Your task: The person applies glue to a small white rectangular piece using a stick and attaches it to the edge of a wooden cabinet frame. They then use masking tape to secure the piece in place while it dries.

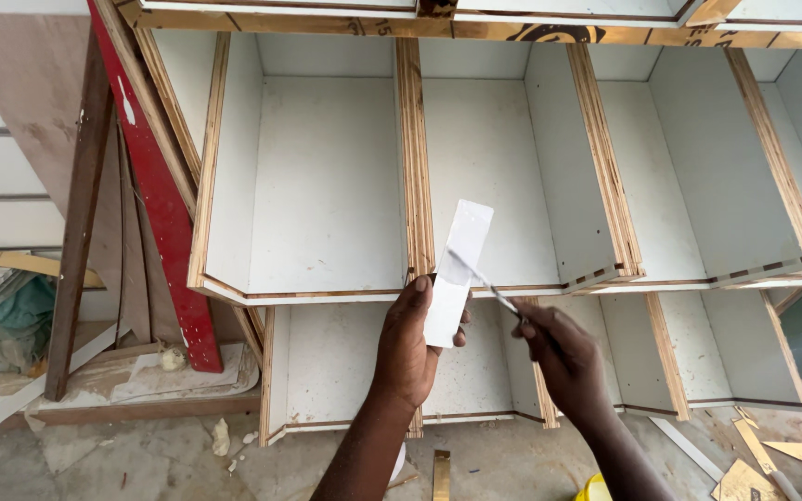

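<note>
Left hand [410, 339]: clenched on the lower end of a white laminate strip [457, 269], held upright before the plywood-edged white shelf unit [327, 176]. Right hand [559, 357]: gripping a thin metal blade [489, 286], probably a knife, its tip touching the strip's middle. Red board [155, 186] leaning at left.

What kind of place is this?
Probably a carpentry workshop: an unfinished plywood shelf unit with raw edges, offcuts on the dusty floor, and a left hand holding a white laminate strip.
</note>
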